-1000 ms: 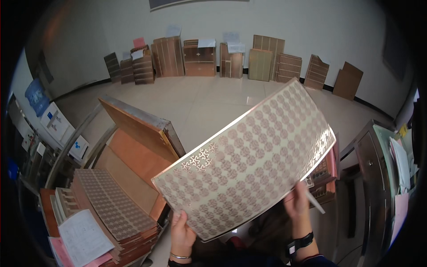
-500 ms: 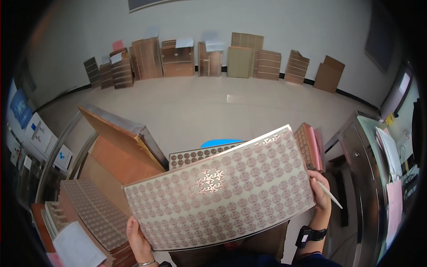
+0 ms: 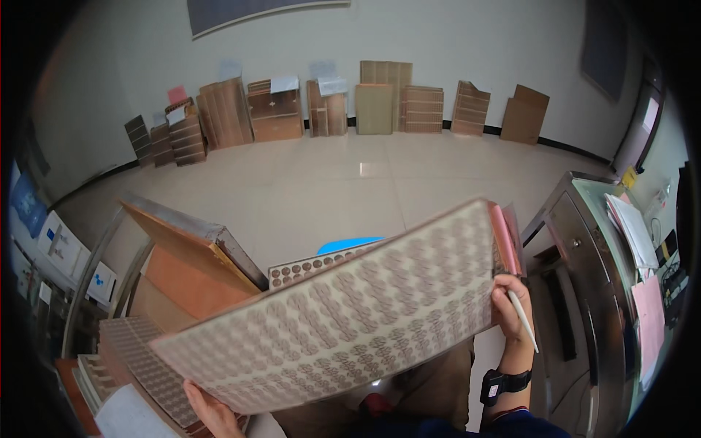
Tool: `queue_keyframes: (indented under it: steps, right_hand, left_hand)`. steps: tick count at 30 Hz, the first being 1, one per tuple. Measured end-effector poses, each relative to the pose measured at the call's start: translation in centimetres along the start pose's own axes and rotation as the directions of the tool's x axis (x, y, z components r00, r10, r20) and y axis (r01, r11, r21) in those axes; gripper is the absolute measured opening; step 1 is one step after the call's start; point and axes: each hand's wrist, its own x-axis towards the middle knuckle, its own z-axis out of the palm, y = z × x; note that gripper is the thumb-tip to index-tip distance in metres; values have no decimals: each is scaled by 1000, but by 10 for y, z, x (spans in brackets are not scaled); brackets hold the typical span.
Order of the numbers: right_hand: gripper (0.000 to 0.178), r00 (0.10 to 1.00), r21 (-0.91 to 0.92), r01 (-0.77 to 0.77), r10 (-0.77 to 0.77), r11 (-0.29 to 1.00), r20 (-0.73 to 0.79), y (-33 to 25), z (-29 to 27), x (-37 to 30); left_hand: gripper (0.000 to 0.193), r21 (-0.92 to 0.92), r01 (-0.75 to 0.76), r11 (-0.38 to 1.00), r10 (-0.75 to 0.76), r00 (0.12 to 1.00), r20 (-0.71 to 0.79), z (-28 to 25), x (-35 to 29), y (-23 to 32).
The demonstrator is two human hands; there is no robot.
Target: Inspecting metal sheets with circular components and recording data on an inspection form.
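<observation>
The left hand [image 3: 212,412] is closed on the lower left edge of a wide, thin, pale tan sheet with rows of brown round shapes [image 3: 343,306]. The right hand [image 3: 509,303] is closed on the sheet's right edge, and a slim white pen-like stick [image 3: 523,320] pokes out of its fingers. The sheet is up in the air in front of the body, tilted, its right end higher. To do this well, hold just the edges, pull gently so the sheet doesn't sag, and move both hands slowly together. Keep the stick off its face, as it might scratch. Left of the sheet is a pile of flat, brown, spotted boards [image 3: 139,350]. Just behind the sheet, a flat panel with dark round spots [image 3: 307,271] peeks out, with something bright blue [image 3: 350,244] past it. Far behind the sheet, big brown boards [image 3: 274,113] lean on the pale grey wall [image 3: 431,36]
</observation>
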Motion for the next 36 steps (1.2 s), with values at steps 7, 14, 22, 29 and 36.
queue_keyframes:
  steps: [7, 14, 22, 29, 36]
  right_hand:
    - [30, 998, 499, 42, -17, 866, -54, 7, 3, 17]
    - [41, 995, 552, 10, 47, 834, -89, 5, 23, 8]
    - [34, 942, 455, -277, 147, 846, 301, 90, -13, 3]
    - [42, 946, 752, -298, 285, 588, 152, 39, 134, -11]
    - [53, 917, 668, -398, 254, 629, 307, 30, 161, -27]
  left_hand:
    - [29, -245, -212, 946, 310, 814, 492, -44, 57, -25]
    - [35, -289, -26, 957, 186, 820, 541, -34, 56, -27]
    - [42, -365, 201, 909, 61, 803, 593, -14, 48, -28]
    - [51, -406, 521, 750, -72, 675, 734, 88, -35, -34]
    - [60, -113, 529, 841, -325, 661, 676, 84, -70, -47]
